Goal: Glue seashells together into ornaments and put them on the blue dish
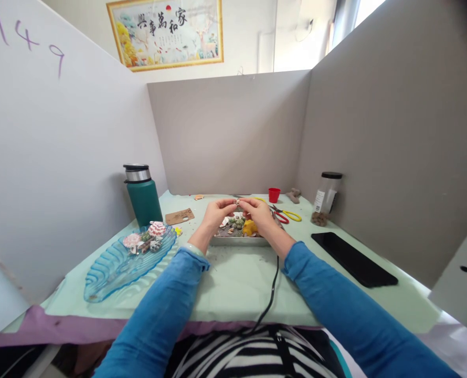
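Observation:
My left hand point(218, 212) and my right hand point(259, 211) meet in the middle of the desk, fingertips pinched together on one small pale piece point(237, 202), too small to name. Both hands are closed and raised above a shallow metal-sided tray point(239, 241). Inside the tray lie brownish-grey material, green succulent-like bits point(236, 223), white fragments and a yellow star-shaped piece point(250, 228). My forearms and hands hide parts of the tray's sides and back.
At left are a blue shell-shaped glass dish point(111, 273) with seashells point(157, 228), a green bottle point(144, 202) and brown card point(180, 216). To the right: red cup point(274, 195), yellow-handled scissors point(292, 215), clear jar point(325, 199), black phone point(353, 260). A black cable point(272, 296) hangs near me.

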Demonstrator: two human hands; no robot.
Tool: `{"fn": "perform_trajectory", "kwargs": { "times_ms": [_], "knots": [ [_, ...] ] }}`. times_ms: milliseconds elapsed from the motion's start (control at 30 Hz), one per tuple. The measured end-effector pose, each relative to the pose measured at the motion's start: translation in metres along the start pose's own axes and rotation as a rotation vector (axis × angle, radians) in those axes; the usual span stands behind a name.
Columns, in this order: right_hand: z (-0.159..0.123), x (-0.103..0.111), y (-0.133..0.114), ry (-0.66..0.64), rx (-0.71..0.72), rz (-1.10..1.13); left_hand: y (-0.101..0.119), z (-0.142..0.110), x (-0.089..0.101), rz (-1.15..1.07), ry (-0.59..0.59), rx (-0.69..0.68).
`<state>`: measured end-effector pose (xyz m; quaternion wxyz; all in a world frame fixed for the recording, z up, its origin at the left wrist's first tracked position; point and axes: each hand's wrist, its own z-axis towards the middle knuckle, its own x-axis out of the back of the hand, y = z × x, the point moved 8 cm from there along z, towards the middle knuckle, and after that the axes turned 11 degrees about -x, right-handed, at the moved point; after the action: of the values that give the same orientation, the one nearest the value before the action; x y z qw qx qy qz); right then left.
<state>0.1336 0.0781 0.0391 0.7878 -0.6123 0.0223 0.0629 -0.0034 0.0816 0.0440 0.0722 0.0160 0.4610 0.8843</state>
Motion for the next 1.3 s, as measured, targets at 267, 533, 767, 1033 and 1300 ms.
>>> {"fn": "perform_trajectory", "kwargs": {
  "times_ms": [267, 533, 767, 1033, 1300],
  "knots": [
    [-0.001, 0.0, -0.003, 0.003, 0.01, -0.07, 0.003, 0.001, 0.003, 0.001, 0.04, -0.017],
    [-0.003, 0.0, -0.007, 0.027, 0.031, -0.098, 0.006, -0.001, -0.002, 0.035, -0.024, -0.028],
    [-0.001, -0.001, -0.004, 0.019, 0.033, -0.103, 0.006, 0.0, -0.001, 0.068, -0.01, -0.026],
    [0.002, -0.003, -0.003, -0.004, 0.081, -0.139, 0.009, -0.003, -0.006, 0.117, -0.061, -0.002],
    [0.003, -0.003, -0.001, -0.001, 0.065, -0.124, 0.007, -0.001, -0.005, 0.137, -0.033, -0.006]
  ]
}}
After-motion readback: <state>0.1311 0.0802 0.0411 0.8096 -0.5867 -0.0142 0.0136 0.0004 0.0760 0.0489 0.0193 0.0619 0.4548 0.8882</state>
